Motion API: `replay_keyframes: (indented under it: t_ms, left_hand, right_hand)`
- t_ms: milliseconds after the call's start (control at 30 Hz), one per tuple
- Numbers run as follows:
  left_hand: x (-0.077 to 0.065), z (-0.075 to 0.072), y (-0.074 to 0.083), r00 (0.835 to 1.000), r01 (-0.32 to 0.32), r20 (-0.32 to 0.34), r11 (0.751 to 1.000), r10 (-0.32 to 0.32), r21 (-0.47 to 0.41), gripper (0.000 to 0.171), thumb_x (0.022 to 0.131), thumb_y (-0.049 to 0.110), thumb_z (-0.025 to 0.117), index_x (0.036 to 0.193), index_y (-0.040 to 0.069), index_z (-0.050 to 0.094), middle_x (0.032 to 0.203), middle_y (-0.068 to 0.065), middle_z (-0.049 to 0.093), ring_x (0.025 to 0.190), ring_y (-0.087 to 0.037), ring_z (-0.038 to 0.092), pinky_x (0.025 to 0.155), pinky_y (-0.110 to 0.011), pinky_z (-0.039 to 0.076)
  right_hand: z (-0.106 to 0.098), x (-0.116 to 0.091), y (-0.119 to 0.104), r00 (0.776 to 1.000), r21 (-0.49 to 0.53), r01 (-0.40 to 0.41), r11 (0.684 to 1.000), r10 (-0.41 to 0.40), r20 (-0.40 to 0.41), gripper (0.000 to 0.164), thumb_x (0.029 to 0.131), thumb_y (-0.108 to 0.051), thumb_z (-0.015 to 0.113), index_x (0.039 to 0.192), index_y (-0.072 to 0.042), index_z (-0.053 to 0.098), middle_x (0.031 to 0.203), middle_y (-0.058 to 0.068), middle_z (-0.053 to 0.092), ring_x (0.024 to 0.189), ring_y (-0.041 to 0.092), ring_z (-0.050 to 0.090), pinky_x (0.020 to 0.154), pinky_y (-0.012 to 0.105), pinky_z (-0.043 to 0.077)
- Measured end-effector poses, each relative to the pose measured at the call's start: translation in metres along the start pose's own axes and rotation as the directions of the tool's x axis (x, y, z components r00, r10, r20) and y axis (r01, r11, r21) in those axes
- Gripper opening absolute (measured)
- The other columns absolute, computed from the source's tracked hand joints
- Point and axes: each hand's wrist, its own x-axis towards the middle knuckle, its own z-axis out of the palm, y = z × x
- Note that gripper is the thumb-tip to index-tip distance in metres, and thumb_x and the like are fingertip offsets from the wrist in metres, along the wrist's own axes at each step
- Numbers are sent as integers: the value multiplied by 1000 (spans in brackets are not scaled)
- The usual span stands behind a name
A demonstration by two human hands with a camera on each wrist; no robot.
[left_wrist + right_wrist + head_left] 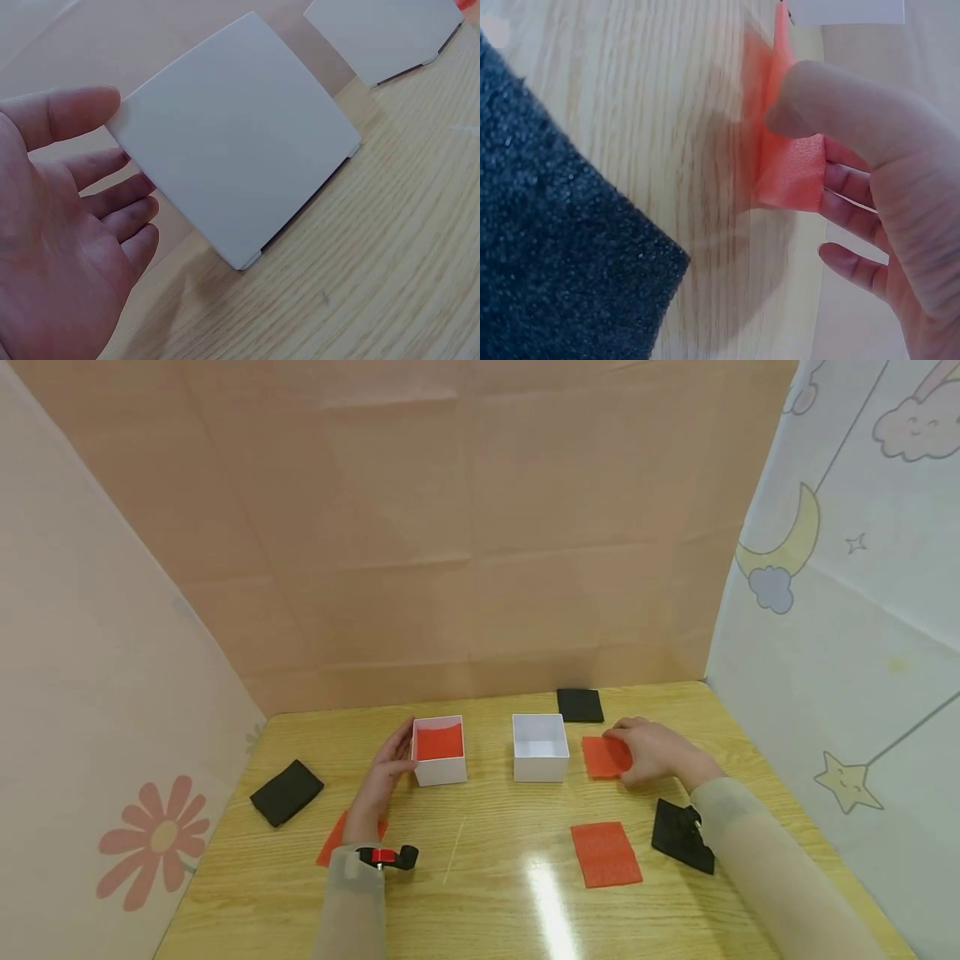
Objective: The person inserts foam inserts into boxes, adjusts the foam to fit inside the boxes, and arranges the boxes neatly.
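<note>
With the right box (542,769) taken as the clock's centre in the head view, the held red piece (602,757) lies just beside it at 3 o'clock. The right hand (660,752) pinches this piece between thumb and fingers at its outer edge; contact with the table (495,843) cannot be confirmed. The left box (441,771), containing the boxed red sheet (440,742), stands at 9 o'clock. The left hand (381,777) touches its outer side with fingers extended and thumb at the near corner. The rear black piece (580,705) lies between 1 and 2 o'clock, the near red piece (606,855) at 5 o'clock. Step in hand, as judged: pick-up of the held red piece. The next move would likely call for a maintained pinch, a lift above rim height and a short traverse toward 9 o'clock, clear of the box walls
</note>
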Motion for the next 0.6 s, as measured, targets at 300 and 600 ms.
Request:
replay_keyframes:
  t_ms: [300, 600]
  left_hand:
    - [-1, 2, 3, 1000, 2, -3, 1000, -2, 12, 77, 100, -5, 54, 170, 13, 29, 177, -6, 22, 164, -27, 16, 130, -48, 18]
    - [0, 0, 1, 1000, 8, -11, 1000, -8, 23, 77, 100, -4, 55, 170, 15, 31, 177, -4, 22, 164, -26, 16, 130, -48, 16]
  right_hand:
    - [-2, -4, 0, 998, 27, -20, 999, 21, -61, 63, 76, -36, 85, 132, -10, 71, 139, 16, 64, 126, 41, 59, 105, 61, 50]
    - [-4, -7, -4, 995, 61, -46, 997, 52, -88, 83, 76, -34, 86, 149, -4, 60, 143, 19, 62, 130, 43, 57, 106, 63, 48]
